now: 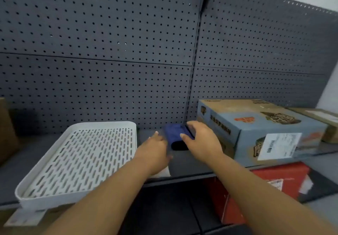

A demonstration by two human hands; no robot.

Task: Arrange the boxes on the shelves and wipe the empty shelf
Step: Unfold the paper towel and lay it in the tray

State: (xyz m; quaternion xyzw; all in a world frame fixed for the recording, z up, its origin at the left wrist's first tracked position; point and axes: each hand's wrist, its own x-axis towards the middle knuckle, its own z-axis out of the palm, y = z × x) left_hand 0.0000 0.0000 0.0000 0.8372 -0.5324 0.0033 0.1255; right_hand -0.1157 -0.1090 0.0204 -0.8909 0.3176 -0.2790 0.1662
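Note:
A small dark blue cloth-like roll (174,134) lies on the grey shelf (184,163), close to the pegboard back wall. My right hand (201,139) rests over its right side with fingers curled on it. My left hand (155,148) reaches toward its left edge, fingers extended, with something white (162,173) partly hidden beneath the wrist. A blue and tan printed box (256,128) sits on the shelf just right of my right hand. A red box (265,185) lies on the shelf below.
A white perforated tray (82,158) takes up the left part of the shelf. A brown box edge (7,130) shows at far left. Another cardboard box (327,123) stands at far right. A grey pegboard (109,52) backs the shelf.

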